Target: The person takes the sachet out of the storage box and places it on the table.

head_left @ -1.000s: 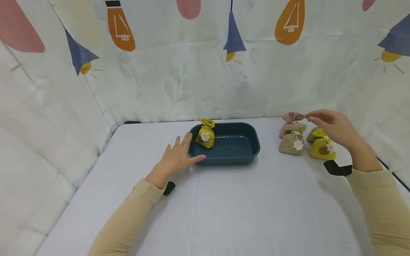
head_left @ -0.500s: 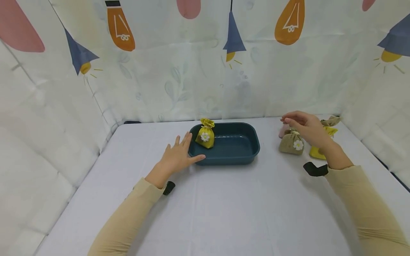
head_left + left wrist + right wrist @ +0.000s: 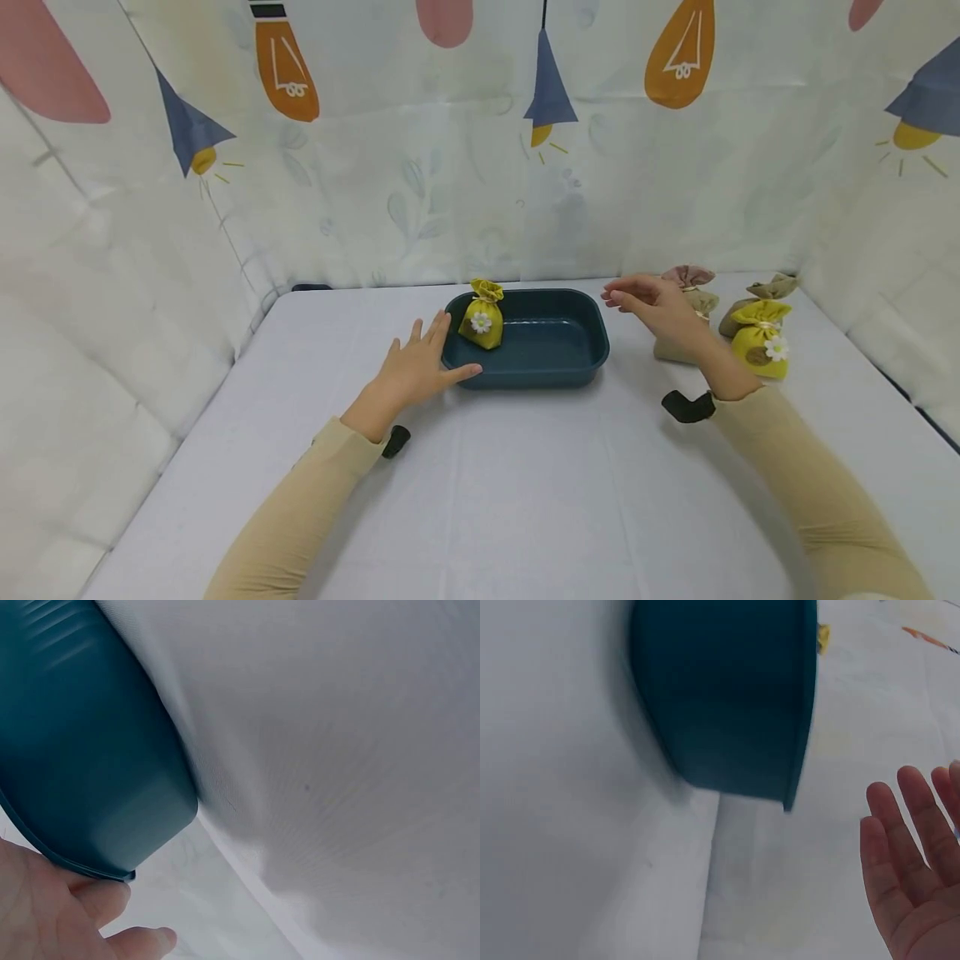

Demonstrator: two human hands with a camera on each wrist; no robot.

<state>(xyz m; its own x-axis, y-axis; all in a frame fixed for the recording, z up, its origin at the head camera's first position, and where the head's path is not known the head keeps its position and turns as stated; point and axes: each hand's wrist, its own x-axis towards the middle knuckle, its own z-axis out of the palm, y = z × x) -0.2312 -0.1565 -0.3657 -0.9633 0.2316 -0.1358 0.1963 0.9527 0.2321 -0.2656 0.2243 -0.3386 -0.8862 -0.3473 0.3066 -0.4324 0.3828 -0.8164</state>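
A dark teal rectangular tray [image 3: 551,340] stands on the white table, with one yellow drawstring pouch [image 3: 482,321] bearing a white flower at its left end. My left hand [image 3: 412,367] lies with fingers spread against the tray's left rim, and in the left wrist view the fingertips touch that rim. Just off the tray's right end hovers my right hand [image 3: 656,308], holding nothing; its fingers [image 3: 922,825] are extended in the right wrist view. Behind it, partly hidden, are a pink pouch [image 3: 688,276] and a beige pouch [image 3: 671,351].
Farther right, a second yellow pouch [image 3: 761,342] stands in front of another beige pouch [image 3: 775,287]. A patterned white curtain [image 3: 465,192] rises behind the table's back edge. White fabric also closes the left and right sides.
My right hand has moved left from above the pouches to the tray's right end, uncovering the yellow and rear beige pouches. My left hand, the tray and its pouch stay in place.
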